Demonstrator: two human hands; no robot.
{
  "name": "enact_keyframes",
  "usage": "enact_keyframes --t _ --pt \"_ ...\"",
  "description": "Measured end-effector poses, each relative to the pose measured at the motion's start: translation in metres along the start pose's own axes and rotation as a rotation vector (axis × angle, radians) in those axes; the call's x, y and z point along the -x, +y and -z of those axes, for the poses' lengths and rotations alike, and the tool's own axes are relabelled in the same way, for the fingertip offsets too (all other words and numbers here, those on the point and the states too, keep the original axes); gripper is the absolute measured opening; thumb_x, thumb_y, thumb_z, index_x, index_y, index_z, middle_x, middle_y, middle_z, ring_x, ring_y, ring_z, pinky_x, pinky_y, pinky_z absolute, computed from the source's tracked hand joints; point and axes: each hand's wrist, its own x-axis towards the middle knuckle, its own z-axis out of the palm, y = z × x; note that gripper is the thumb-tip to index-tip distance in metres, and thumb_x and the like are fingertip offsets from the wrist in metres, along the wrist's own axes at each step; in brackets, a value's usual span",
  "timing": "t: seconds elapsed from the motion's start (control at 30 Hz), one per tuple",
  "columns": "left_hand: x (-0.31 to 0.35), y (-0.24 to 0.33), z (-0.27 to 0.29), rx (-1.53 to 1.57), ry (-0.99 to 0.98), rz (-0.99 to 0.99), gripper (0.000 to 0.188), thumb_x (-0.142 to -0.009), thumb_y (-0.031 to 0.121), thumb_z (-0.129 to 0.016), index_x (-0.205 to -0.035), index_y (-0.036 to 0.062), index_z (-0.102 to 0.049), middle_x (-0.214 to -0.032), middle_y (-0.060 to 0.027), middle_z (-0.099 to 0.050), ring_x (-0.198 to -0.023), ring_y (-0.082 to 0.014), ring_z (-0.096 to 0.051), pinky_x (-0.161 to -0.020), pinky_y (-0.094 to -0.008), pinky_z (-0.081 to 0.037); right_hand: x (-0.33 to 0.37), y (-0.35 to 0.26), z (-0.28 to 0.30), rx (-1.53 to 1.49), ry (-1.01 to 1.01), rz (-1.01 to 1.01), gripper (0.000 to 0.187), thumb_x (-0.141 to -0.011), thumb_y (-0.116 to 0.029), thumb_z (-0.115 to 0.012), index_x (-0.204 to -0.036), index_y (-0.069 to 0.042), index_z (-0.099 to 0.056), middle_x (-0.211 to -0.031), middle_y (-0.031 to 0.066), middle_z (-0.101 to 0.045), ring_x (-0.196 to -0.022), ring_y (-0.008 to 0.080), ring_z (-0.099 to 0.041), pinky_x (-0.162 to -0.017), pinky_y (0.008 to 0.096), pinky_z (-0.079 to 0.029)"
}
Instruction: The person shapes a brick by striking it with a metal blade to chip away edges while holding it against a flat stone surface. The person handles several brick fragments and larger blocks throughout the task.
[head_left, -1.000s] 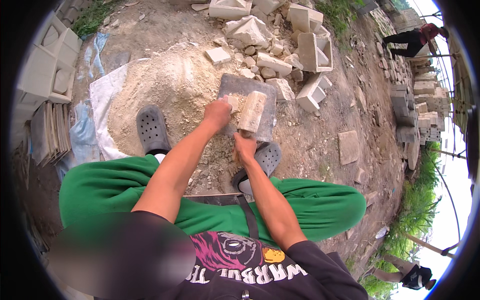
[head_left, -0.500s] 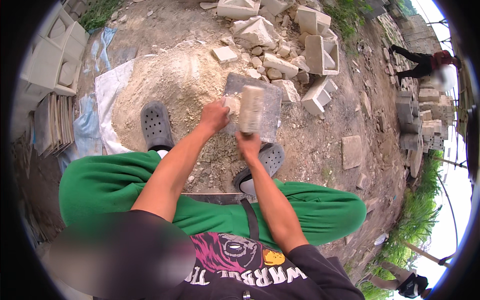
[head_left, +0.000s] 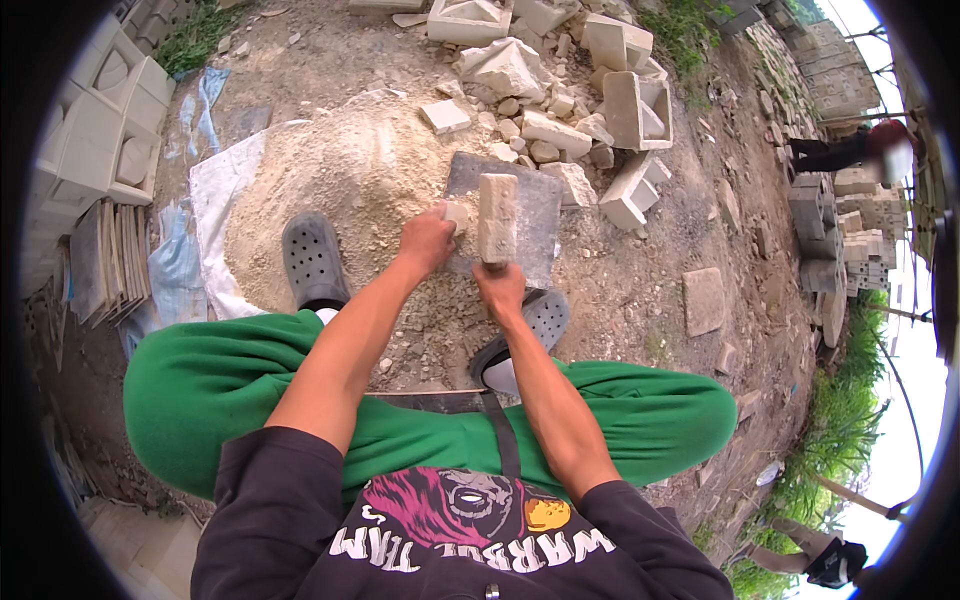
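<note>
Grips mallet [head_left: 497, 215] by its handle [head_left: 496, 267] in tightly curled right hand [head_left: 501, 291], over dark slab [head_left: 540, 205]; holds pale stone [head_left: 456, 217] in nearly closed left hand [head_left: 427, 241], at slab's left edge, just left of mallet.

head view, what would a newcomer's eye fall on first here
Probably the bright green cloth trousers, spread wide across the lower middle. Next, near the centre, the pale, dusty, block-headed mallet in the grip of the right hand, seen against a dark, flat, squarish slab, with a small, pale, stone-like piece in the left hand. Then the cream-coloured, crumbly mound beyond the left hand.
</note>
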Motion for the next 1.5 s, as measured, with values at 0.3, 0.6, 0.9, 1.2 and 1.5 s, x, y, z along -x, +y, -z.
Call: enact_keyframes --t 0.3,0.6,0.9,1.2,1.5 --pt "-0.005 0.009 0.007 0.033 -0.105 0.051 0.013 -0.078 0.014 -0.066 -0.084 0.0053 -0.074 -0.124 -0.0171 -0.064 -0.102 -0.0317 -0.067 -0.086 -0.0435 -0.057 -0.012 0.000 0.010 -0.140 -0.111 -0.135 0.044 -0.069 -0.039 -0.078 -0.089 0.000 -0.074 -0.083 0.0210 -0.073 -0.083 0.0348 -0.073 -0.076 0.0431 -0.055" --pt "-0.018 0.011 -0.004 -0.009 -0.020 -0.018 0.016 -0.078 0.017 -0.070 -0.091 0.0085 -0.074 -0.141 -0.0178 -0.056 -0.118 -0.0313 -0.062 -0.094 -0.0411 -0.054 -0.020 0.014 0.009 -0.067 -0.151 -0.205 0.034 -0.075 -0.030 -0.078 -0.081 0.002 -0.071 -0.065 0.0080 -0.068 -0.054 0.0172 -0.066 -0.055 0.0336 -0.053" --pt "-0.018 -0.006 -0.002 0.092 -0.063 -0.097 0.020 -0.084 0.011 -0.062 -0.100 0.0087 -0.075 -0.148 -0.0173 -0.049 -0.135 -0.0299 -0.050 -0.102 -0.0415 -0.052 -0.031 -0.064 0.050 -0.154 0.018 0.092 0.029 -0.073 -0.026 -0.075 -0.082 0.002 -0.071 -0.071 0.0186 -0.070 -0.073 0.0335 -0.073 -0.066 0.0416 -0.054" --pt "-0.019 -0.027 -0.014 0.097 -0.106 -0.200 0.021 -0.093 0.015 -0.061 -0.111 0.0131 -0.074 -0.151 -0.0122 -0.048 -0.139 -0.0318 -0.046 -0.110 -0.0389 -0.045 -0.035 -0.060 0.046 -0.315 -0.143 -0.103 0.031 -0.073 -0.025 -0.075 -0.085 0.003 -0.070 -0.065 0.0165 -0.068 -0.057 0.0247 -0.069 -0.057 0.0395 -0.052" --pt "-0.022 -0.021 -0.018 0.163 -0.071 -0.218 0.021 -0.094 0.016 -0.061 -0.111 0.0101 -0.072 -0.150 -0.0134 -0.049 -0.138 -0.0318 -0.047 -0.110 -0.0384 -0.045 -0.040 -0.006 0.010 -0.248 0.025 0.174 0.028 -0.076 -0.025 -0.074 -0.084 0.001 -0.070 -0.073 0.0149 -0.069 -0.065 0.0271 -0.069 -0.058 0.0394 -0.053"
